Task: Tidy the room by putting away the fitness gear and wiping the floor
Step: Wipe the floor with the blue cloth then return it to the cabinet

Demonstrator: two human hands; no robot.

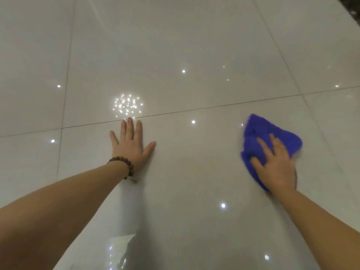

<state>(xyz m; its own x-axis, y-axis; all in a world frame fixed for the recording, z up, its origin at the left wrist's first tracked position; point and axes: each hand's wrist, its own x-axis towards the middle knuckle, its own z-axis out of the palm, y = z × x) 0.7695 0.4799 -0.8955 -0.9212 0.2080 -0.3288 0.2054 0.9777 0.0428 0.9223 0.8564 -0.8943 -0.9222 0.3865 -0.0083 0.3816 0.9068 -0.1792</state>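
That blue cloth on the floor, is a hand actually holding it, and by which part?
The right hand presses the blue cloth flat on the floor, lying over its near part. The left hand holds nothing.

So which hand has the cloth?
The right hand, pressing the blue cloth to the floor. The left hand, with the bead bracelet, lies flat on bare tile.

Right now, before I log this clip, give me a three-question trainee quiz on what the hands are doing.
1. True or false: the left hand lies flat on the floor.
2. What does the right hand press down? A sponge, B blue cloth, C brush.
3. Which wrist carries the bead bracelet?

Key: 1 true; 2 B; 3 left.
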